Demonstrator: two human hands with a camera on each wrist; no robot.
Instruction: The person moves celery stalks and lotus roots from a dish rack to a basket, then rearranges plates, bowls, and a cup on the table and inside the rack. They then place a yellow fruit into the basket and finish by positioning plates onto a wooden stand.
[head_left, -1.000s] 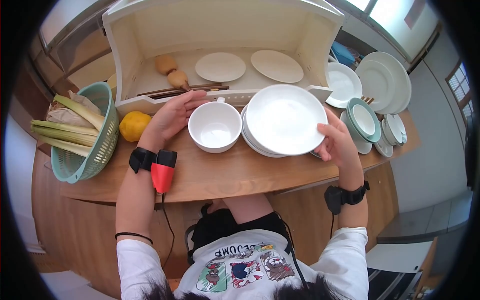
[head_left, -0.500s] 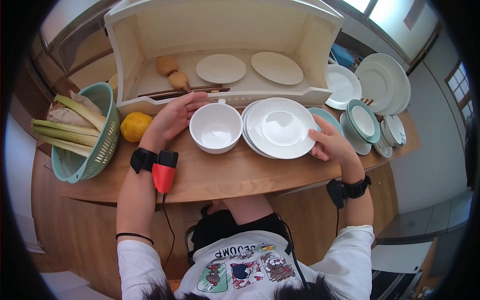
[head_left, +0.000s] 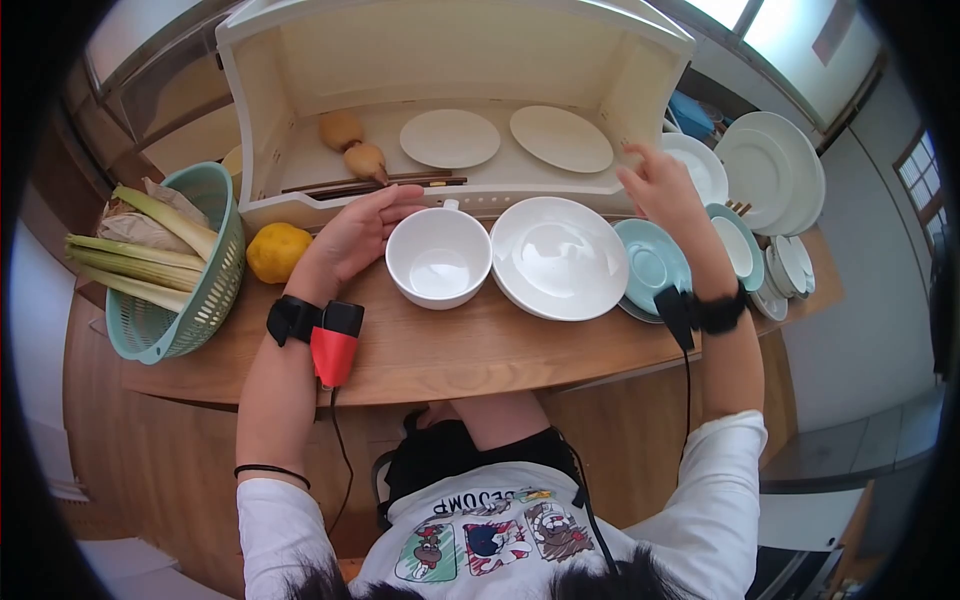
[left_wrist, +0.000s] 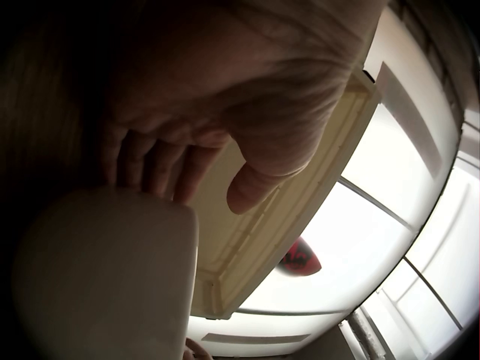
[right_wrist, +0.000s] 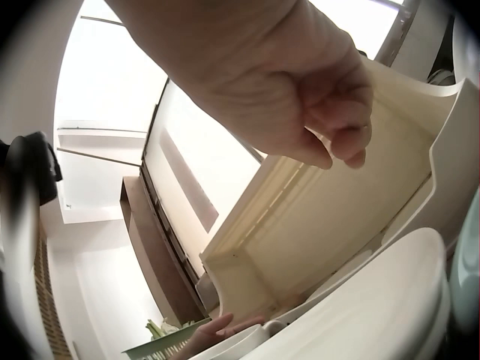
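Note:
My left hand (head_left: 358, 238) lies beside the white cup (head_left: 438, 262), its fingers straight and reaching behind the cup's far left side. In the left wrist view, those fingertips are right at the rim of the white cup (left_wrist: 112, 270). Just right of the cup sits a stack of white plates (head_left: 560, 258). My right hand (head_left: 668, 190) is raised near the front right corner of the cream cabinet (head_left: 440, 60). Its fingers are loosely bent and hold nothing, as the right wrist view shows. Below that forearm is a teal saucer (head_left: 650, 255), partly hidden by the wrist camera.
A green basket (head_left: 228, 245) of leeks stands at the left, by a yellow fruit (head_left: 275, 252). Inside the cabinet are two plates (head_left: 450, 138), a gourd (head_left: 342, 130) and chopsticks (head_left: 330, 188). More plates (head_left: 765, 170) and bowls (head_left: 733, 245) crowd the right end.
My right hand has lowered a white plate onto the stack, let go of it and moved up and right toward the cabinet corner. The left hand has stayed beside the cup.

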